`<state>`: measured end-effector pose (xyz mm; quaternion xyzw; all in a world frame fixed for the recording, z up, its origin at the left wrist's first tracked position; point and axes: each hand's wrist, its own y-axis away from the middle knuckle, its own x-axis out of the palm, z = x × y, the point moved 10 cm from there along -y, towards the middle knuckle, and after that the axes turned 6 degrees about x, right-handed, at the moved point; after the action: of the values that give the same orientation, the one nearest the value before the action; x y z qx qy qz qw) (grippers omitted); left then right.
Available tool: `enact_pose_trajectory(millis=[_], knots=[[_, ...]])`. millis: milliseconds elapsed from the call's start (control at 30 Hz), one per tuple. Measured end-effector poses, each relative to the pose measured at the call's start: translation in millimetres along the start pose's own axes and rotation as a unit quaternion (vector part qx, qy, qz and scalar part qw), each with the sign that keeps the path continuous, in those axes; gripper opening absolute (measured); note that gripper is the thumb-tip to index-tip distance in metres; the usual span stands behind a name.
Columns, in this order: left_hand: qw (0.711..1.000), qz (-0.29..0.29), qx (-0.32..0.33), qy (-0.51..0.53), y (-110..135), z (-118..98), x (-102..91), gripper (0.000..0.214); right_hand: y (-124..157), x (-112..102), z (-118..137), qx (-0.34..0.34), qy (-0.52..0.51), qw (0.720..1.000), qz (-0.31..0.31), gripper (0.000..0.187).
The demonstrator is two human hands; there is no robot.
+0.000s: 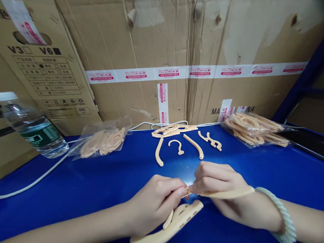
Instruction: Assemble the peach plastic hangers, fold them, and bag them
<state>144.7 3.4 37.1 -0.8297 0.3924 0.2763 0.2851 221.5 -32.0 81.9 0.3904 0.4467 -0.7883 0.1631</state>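
Observation:
My left hand (155, 203) and my right hand (218, 184) meet over the blue table (73, 184), both pinched shut on cream plastic pieces. A long curved cream strip (228, 194) runs from the pinch under my right hand toward the wrist. A wider cream piece with slots (170, 226) hangs below my left hand. Several loose cream curved parts lie just beyond: a long arc (158, 152), a small hook (176, 145), another arc (194, 146) and a wavy piece (212, 140).
A clear bag of cream parts (103, 141) lies at the left, another bag (253, 129) at the right. A stack of parts (173, 130) sits by the cardboard boxes (147, 46). A water bottle (33, 128) and white cable (32, 182) are at the left.

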Motion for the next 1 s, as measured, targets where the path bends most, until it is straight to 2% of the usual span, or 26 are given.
enact_pose_trajectory(millis=[133, 200, 233, 333, 433, 467, 500, 567, 633, 700, 800, 867, 933, 1000], knots=[[0.999, 0.006, -0.031, 0.043, 1, 5, 1.4, 0.037, 2, -3, 30, -0.111, 0.101, 0.988, -0.016, 0.027], [0.99, 0.006, -0.087, 0.113, 4, 18, 3.8, 0.039, 1, -11, 35, -0.128, 0.1, 0.986, -0.027, 0.025], [0.979, 0.0, -0.119, 0.164, 5, 26, 5.5, 0.04, -1, -19, 32, -0.113, 0.088, 0.989, -0.038, 0.024], [0.931, -0.033, -0.182, 0.314, 8, 42, 10.4, 0.045, -7, -52, 2, -0.029, 0.058, 0.991, -0.117, 0.022], [0.903, -0.058, -0.19, 0.382, 7, 45, 11.0, 0.054, -6, -78, -58, 0.126, 0.046, 0.977, -0.168, 0.009], [0.897, -0.065, -0.192, 0.392, 6, 46, 10.4, 0.054, -4, -80, -84, 0.194, 0.049, 0.968, -0.154, 0.008], [0.892, -0.072, -0.197, 0.4, 6, 46, 9.8, 0.053, 0, -78, -108, 0.258, 0.067, 0.956, -0.124, 0.016], [0.886, -0.083, -0.202, 0.409, 7, 47, 8.1, 0.05, 13, -65, -152, 0.376, 0.127, 0.918, -0.021, 0.036], [0.882, -0.09, -0.201, 0.417, 7, 47, 6.9, 0.047, 28, -54, -180, 0.443, 0.18, 0.876, 0.069, 0.047], [0.875, -0.097, -0.199, 0.431, 7, 47, 6.1, 0.042, 35, -51, -191, 0.465, 0.215, 0.854, 0.098, 0.048], [0.861, -0.125, -0.192, 0.454, 6, 50, 2.4, 0.032, 34, -55, -186, 0.463, 0.254, 0.845, 0.083, 0.045], [0.851, -0.153, -0.184, 0.468, 5, 52, -2.1, 0.026, 26, -53, -171, 0.438, 0.257, 0.859, 0.071, 0.043], [0.838, -0.18, -0.178, 0.483, 5, 55, -6.4, 0.02, 13, -47, -142, 0.372, 0.223, 0.9, 0.04, 0.038], [0.826, -0.204, -0.178, 0.495, 6, 57, -9.5, 0.015, -1, -40, -100, 0.266, 0.158, 0.951, -0.01, 0.032]])
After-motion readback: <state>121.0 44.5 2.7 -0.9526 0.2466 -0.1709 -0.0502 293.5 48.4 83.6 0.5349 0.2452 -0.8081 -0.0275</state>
